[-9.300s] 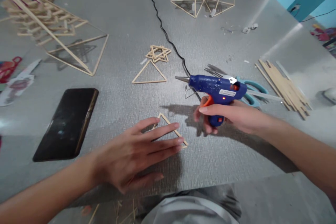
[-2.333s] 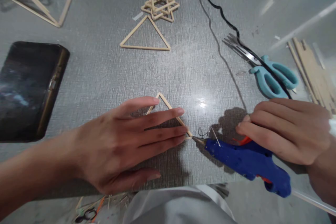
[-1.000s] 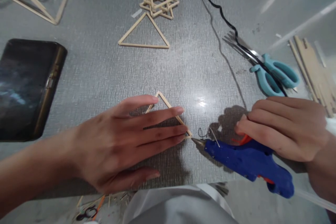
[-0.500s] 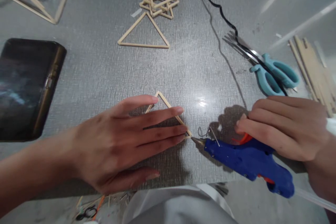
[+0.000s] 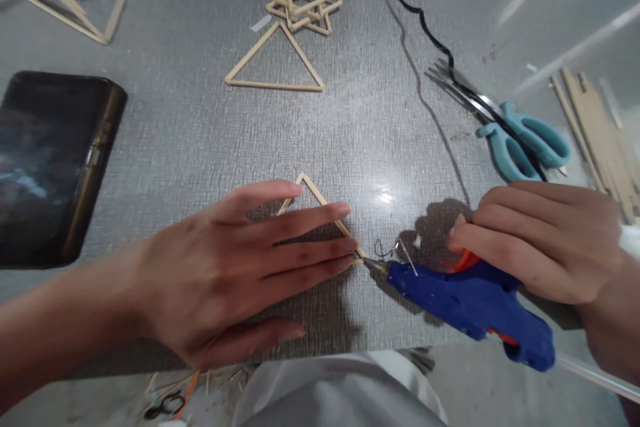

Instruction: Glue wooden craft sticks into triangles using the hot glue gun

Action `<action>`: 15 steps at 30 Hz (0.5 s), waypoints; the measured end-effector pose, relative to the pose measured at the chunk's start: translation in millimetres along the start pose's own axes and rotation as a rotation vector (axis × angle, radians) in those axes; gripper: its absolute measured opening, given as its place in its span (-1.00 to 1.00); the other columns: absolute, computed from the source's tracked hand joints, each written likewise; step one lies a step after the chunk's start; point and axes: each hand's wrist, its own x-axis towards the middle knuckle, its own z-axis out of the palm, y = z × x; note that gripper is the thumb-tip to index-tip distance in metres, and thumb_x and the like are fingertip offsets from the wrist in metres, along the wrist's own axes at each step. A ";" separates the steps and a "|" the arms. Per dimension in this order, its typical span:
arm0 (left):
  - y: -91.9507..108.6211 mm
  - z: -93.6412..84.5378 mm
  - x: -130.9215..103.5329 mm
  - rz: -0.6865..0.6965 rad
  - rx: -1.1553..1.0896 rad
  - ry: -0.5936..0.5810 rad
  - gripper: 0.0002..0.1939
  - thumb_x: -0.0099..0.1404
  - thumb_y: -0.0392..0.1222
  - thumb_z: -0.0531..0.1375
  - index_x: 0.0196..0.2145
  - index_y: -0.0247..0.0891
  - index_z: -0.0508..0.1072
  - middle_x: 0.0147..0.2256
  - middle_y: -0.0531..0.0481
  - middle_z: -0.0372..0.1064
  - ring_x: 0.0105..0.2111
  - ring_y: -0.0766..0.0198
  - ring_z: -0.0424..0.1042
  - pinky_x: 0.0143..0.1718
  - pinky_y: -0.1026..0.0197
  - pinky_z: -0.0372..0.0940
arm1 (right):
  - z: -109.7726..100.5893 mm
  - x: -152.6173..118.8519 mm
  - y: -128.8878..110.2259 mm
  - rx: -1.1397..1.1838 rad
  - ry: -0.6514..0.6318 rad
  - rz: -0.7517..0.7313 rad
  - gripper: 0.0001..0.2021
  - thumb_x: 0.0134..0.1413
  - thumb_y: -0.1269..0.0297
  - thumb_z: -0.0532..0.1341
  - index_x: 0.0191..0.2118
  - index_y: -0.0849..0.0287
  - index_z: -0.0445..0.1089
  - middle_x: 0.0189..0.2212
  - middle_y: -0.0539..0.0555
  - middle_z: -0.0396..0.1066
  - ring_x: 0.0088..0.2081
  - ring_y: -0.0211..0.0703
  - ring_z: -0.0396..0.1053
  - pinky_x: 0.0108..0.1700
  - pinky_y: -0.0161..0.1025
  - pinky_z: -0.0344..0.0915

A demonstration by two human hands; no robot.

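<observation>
My left hand (image 5: 235, 263) lies flat with its fingers stretched across a small triangle of thin wooden sticks (image 5: 316, 193), pressing it to the table. The palm and fingers hide much of that triangle. My right hand (image 5: 543, 240) is wrapped round the handle of a blue hot glue gun (image 5: 450, 297), one finger by its orange trigger. The gun's metal nozzle meets the triangle's right corner, close to my left fingertips. A clear glue stick (image 5: 595, 379) sticks out of the gun's back end.
Farther back lie another stick triangle (image 5: 274, 86) and a star-shaped stick piece (image 5: 305, 10). A phone (image 5: 50, 167) rests at left, below a larger stick frame (image 5: 117, 3). Blue-handled scissors (image 5: 530, 140), a black cord (image 5: 410, 8) and wooden strips (image 5: 595, 127) are at right.
The glue gun has shifted slightly left and up, its nozzle now a little further onto the triangle's right corner. My left hand has stayed put.
</observation>
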 end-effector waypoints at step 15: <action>-1.0 -1.4 1.2 0.018 0.073 -0.035 -0.54 0.66 -0.02 0.05 0.30 -0.28 0.51 0.32 -0.01 0.50 0.48 0.14 0.27 0.61 0.04 -0.23 | 2.7 -2.3 -1.1 0.028 0.001 0.007 -0.80 0.38 0.44 0.23 -0.22 -0.05 0.51 -0.46 -0.01 0.52 -0.40 -0.05 0.49 -0.40 -0.12 0.42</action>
